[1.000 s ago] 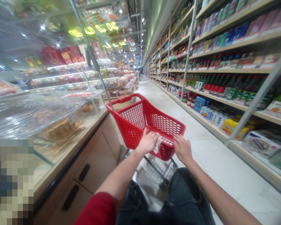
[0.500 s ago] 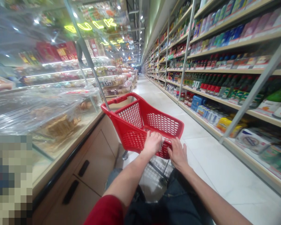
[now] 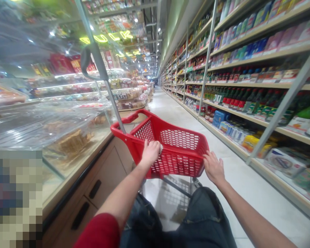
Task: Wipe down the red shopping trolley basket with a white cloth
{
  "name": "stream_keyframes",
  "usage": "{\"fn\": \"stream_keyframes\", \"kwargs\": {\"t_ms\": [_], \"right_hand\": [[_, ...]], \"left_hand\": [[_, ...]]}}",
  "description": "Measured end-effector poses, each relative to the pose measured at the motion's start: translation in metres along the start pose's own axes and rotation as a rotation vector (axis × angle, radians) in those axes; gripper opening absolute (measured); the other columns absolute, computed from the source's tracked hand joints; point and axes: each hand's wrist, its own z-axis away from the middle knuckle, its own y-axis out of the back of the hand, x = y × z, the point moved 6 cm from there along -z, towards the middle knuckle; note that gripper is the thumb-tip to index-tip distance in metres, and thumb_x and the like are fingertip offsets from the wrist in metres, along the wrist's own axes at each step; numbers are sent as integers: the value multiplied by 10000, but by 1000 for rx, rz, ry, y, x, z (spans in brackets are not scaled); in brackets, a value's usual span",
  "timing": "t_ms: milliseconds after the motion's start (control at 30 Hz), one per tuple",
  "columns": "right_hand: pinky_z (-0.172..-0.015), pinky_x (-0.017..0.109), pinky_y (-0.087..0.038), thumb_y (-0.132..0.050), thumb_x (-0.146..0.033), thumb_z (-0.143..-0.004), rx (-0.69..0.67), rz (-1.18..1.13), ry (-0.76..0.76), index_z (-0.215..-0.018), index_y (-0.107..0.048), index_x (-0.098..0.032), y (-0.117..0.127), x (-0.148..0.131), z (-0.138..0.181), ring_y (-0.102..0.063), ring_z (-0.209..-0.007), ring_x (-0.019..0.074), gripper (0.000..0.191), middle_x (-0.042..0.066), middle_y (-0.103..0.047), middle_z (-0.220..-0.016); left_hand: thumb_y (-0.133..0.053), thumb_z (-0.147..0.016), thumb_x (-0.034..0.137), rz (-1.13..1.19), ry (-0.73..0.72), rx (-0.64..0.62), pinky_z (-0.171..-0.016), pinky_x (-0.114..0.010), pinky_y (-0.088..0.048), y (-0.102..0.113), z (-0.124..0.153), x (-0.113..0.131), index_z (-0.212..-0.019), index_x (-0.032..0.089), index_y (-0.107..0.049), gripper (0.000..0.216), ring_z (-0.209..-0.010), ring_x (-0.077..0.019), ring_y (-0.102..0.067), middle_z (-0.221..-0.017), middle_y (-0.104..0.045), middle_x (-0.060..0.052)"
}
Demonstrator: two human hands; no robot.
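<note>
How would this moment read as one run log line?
left hand: white cloth, at near rim of cart | right hand: at cart's right corner | shelves: right side, stocked

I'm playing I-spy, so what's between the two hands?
In the head view, the red cart's near side lies between the left hand and right hand, with something white against the left.

Hands (image 3: 151,152) farther apart than before, red basket (image 3: 179,151) more side-on.

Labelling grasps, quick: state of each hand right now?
Left hand: closed on a white wipe, at the red basket.
Right hand: open, at the basket's corner.
</note>
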Motion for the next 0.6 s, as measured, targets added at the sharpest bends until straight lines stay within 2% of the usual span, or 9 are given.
{"fn": "stream_keyframes", "kwargs": {"t_ms": [100, 200, 267, 367, 467, 533, 600], "right_hand": [[-975, 567, -237, -265, -271, -887, 10, 29, 57, -1184, -501, -147, 2, -38, -6, -337, -1251, 254, 398, 117, -470, -1297], [-999, 541, -208, -313, -271, -872, -22, 8, 187, -1228, -472, -147, -2, -89, -10, -355, -1240, 245, 409, 114, -474, -1296], [-999, 536, -208, -333, -268, -863, -27, 3, 211, -1242, -459, -148, -4, -107, -11, -356, -1240, 245, 417, 111, -460, -1308], [-998, 537, -206, -338, -237, -852, -1, 5, 207, -1257, -442, -156, -4, -109, -12, -358, -1240, 241, 426, 106, -457, -1311], [-994, 534, -211, -348, -212, -834, 12, -4, 207, -1256, -443, -157, -4, -101, -12, -363, -1234, 240, 435, 111, -462, -1307], [-988, 526, -224, -354, -205, -824, 7, -11, 198, -1250, -447, -148, -4, -100, -12, -362, -1234, 240, 440, 114, -457, -1311], [-984, 522, -232, -360, -203, -814, 3, -10, 189, -1254, -443, -141, -6, -103, -10, -349, -1241, 245, 452, 117, -448, -1317]], "left_hand": [[-335, -852, 159, -41, 7, 51, -1040, -545, -140, 10, 8, -23, -1126, 173, -499, 320, -1095, -229, -457, -1141, -568, -91], [-346, -846, 160, -58, -15, 58, -1053, -535, -131, 17, 12, -25, -1137, 180, -506, 333, -1113, -229, -453, -1179, -554, -89], [-353, -843, 162, -79, -46, 46, -1060, -532, -109, 22, 15, -30, -1138, 184, -515, 336, -1099, -227, -470, -1170, -565, -86], [-346, -846, 167, -120, -58, 51, -1061, -540, -76, 37, 23, -52, -1164, 183, -505, 356, -1117, -238, -464, -1190, -558, -95], [-314, -861, 175, -134, 17, 82, -1047, -566, -69, 48, 32, -75, -1194, 191, -484, 375, -1160, -252, -432, -1230, -533, -102], [-298, -873, 194, -135, 98, 103, -1039, -577, -81, 49, 36, -81, -1199, 194, -481, 374, -1175, -261, -417, -1243, -523, -104], [-303, -877, 209, -137, 159, 123, -1039, -567, -109, 44, 37, -75, -1199, 176, -483, 371, -1188, -272, -399, -1250, -514, -112]]}}
